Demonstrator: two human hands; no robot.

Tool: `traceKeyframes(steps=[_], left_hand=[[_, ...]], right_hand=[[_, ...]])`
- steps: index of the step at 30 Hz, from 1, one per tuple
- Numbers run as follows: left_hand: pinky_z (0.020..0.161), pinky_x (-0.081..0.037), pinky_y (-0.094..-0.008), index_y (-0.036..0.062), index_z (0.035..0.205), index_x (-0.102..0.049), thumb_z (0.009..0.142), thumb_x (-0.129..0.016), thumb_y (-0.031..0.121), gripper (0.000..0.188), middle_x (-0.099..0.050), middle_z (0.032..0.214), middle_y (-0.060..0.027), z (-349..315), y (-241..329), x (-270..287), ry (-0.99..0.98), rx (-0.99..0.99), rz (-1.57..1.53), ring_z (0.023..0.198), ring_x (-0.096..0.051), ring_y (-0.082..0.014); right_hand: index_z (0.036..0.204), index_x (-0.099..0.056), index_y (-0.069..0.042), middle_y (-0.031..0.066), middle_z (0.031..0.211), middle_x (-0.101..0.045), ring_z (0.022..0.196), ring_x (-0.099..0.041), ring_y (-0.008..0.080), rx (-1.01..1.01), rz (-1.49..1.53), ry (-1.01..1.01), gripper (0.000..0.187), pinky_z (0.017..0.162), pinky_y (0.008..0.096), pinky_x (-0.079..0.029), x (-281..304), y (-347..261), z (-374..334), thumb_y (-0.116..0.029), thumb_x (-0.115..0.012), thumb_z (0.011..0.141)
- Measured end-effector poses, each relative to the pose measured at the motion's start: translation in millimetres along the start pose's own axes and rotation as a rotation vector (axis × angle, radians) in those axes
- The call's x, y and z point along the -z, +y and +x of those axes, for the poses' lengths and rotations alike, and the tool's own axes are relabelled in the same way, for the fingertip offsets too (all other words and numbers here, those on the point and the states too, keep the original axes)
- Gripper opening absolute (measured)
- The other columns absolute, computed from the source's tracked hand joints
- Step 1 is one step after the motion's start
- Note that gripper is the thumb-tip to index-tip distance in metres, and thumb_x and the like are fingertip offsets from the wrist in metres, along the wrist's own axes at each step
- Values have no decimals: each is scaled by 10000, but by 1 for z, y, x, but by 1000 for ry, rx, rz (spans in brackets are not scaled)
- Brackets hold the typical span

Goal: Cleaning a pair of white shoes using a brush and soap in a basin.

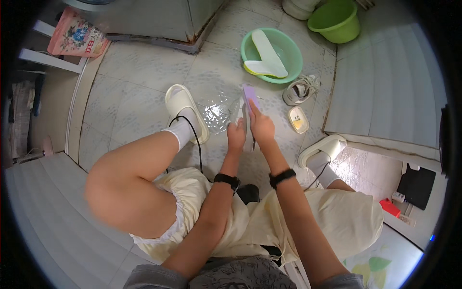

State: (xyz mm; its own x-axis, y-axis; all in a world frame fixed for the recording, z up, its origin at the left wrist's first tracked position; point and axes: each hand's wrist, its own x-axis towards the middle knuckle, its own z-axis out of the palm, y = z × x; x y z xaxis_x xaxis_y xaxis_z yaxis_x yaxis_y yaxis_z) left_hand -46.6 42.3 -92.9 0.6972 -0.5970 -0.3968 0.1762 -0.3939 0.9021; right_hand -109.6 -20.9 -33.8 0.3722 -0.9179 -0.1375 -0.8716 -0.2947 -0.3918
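Observation:
My right hand [262,126] is closed around a purple scrubbing brush [250,95], which points away from me. Its bristle side rests against a pale, narrow item [243,117] that stands on edge on the tiled floor. The item looks like a shoe, but my hands hide most of it. My left hand [236,136] grips the item's near side and touches my right hand. Both wrists carry black bands. A puddle of water [215,115] lies on the tiles just left of the item.
A light green basin [293,58] holding two white insoles sits beyond my hands. To the right are a heap of white laces [301,89] and a soap dish with yellow soap [298,119]. A green bucket [337,21] stands far right. My slippered feet [185,111] flank the spot.

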Motion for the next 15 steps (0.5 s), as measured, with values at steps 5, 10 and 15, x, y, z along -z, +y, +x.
traceKeyframes(steps=[5,10,15], left_hand=[[584,-394,-410,-127,692,-538,865,-534,276,438,-542,607,-231,0,-6,0,125,-48,30,576,-481,-246],[554,-399,-439,-99,698,-556,872,-509,325,460,-543,588,-240,7,-41,17,68,-47,30,529,-517,-318],[583,-394,-432,-108,679,-524,862,-518,322,468,-524,626,-277,-8,-13,6,50,-54,97,592,-528,-337]], right_hand=[[1321,-361,-308,194,570,-558,463,-546,354,22,-30,-51,431,435,445,-434,20,-10,-105,-257,-440,901],[1372,-241,-325,164,600,-588,512,-593,318,-14,-126,-168,668,475,423,-474,6,-26,-102,-116,-508,797],[1334,-319,-332,176,634,-601,561,-596,354,43,-175,-82,450,503,450,-482,-6,-15,-2,-305,-421,897]])
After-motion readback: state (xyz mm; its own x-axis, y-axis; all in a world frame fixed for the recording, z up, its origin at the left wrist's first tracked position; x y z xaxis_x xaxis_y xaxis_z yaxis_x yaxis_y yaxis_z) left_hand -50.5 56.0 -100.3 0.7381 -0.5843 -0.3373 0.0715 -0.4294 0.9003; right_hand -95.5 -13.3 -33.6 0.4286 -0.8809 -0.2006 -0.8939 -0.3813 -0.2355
